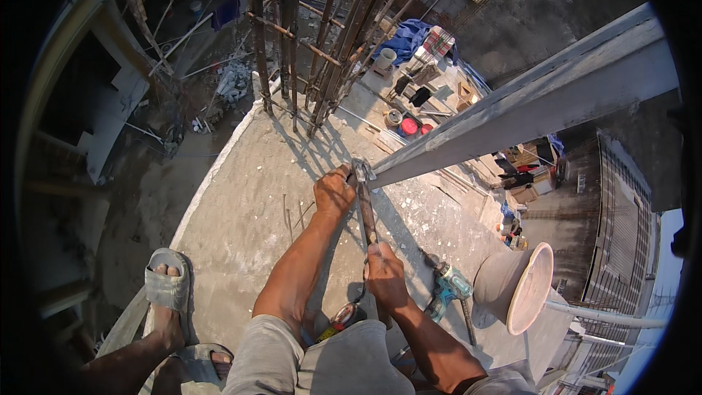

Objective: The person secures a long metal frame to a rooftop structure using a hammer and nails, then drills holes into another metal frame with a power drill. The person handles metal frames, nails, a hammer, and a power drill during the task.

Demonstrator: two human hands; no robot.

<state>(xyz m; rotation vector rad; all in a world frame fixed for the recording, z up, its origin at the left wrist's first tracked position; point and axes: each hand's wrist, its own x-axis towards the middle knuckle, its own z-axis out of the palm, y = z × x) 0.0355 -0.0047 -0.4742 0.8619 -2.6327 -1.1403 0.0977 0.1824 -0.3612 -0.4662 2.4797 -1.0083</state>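
Note:
My right hand [385, 276] is closed round the wooden handle of a hammer [368, 213], which points away from me over the concrete slab. Its metal head is by the lower end of a long grey beam [512, 117] that slants up to the right. Close to the head, my left hand [335, 192] has its fingers curled in; what they pinch is hidden. A teal cordless drill [450, 289] lies to the right of my right hand. Between my knees is a yellow and black tape measure [342, 318], partly covered.
Rusty rebar [322, 51] rises at the slab's far edge, and thin bars stick up left of my arm. A round, flanged pale object [515, 285] lies right of the drill. Feet in grey sandals [167, 289] stand left. Tools and buckets [409, 126] lie below, beyond the edge.

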